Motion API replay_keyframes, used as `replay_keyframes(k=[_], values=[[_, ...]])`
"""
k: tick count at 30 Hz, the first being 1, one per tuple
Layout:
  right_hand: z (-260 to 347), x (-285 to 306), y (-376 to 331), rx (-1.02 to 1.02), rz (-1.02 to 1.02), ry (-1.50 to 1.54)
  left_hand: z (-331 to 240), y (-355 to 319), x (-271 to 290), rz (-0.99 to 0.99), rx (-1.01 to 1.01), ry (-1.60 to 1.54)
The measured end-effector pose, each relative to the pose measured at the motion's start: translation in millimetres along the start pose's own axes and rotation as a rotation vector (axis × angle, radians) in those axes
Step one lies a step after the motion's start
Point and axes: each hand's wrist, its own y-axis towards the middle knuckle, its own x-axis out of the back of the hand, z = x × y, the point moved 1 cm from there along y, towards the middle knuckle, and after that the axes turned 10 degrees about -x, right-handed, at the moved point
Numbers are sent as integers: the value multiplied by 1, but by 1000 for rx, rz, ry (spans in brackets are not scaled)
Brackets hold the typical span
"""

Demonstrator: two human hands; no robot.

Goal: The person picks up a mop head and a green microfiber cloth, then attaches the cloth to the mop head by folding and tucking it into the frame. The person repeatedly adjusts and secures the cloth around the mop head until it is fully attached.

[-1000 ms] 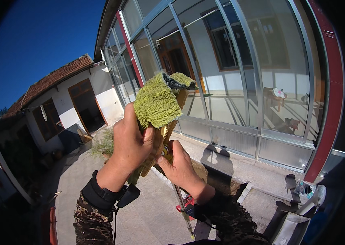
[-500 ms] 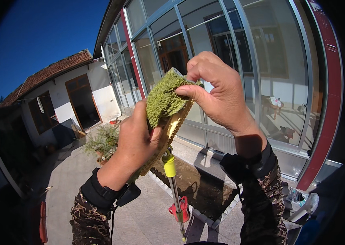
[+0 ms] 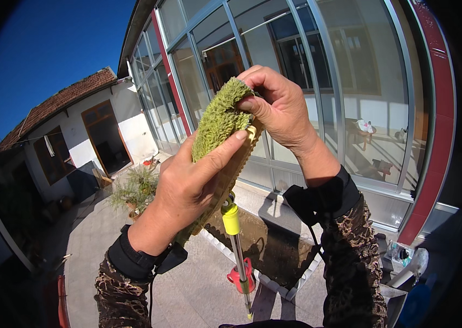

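Both hands hold up a flat yellowish mop head [image 3: 235, 164] with a fluffy green mop pad [image 3: 215, 123] over one face. My left hand [image 3: 184, 177] grips the head's side, its thumb pressed along the pad's edge. At the upper end my right hand [image 3: 283, 106] pinches the pad's corner between thumb and fingers. Below the head hangs a silver mop pole [image 3: 239, 257] with a bright yellow collar [image 3: 231, 218], its far end pointing down toward the ground. The part of the head under my left palm is hidden.
Ahead stands a tall glass-panelled wall [image 3: 318, 82] with a red pillar [image 3: 433, 136] at right. A sunken soil bed [image 3: 280, 254] with a white border lies below. Beside it is a red bucket [image 3: 237, 280]. A potted plant [image 3: 134, 191] stands left; containers sit lower right.
My left thumb has come up over the pad's edge near the head's upper end. The pad's corner, raised before, now lies closer to the head; my right hand has shifted slightly left.
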Motion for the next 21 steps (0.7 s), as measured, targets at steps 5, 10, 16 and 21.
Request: replay_keyframes(k=[5, 10, 16, 21], values=[[-4, -7, -20, 128, -390, -315, 5, -1, -1, -6, -19, 37], [-18, -36, -105, -116, -565, -166, 8, -6, -2, -45, 34, 67], [-27, -88, -199, -480, -423, -276, 13, -9, -8, -156, 11, 88], [-35, -95, -214, -725, -365, 92, 14, -13, -9, -119, 25, 112]])
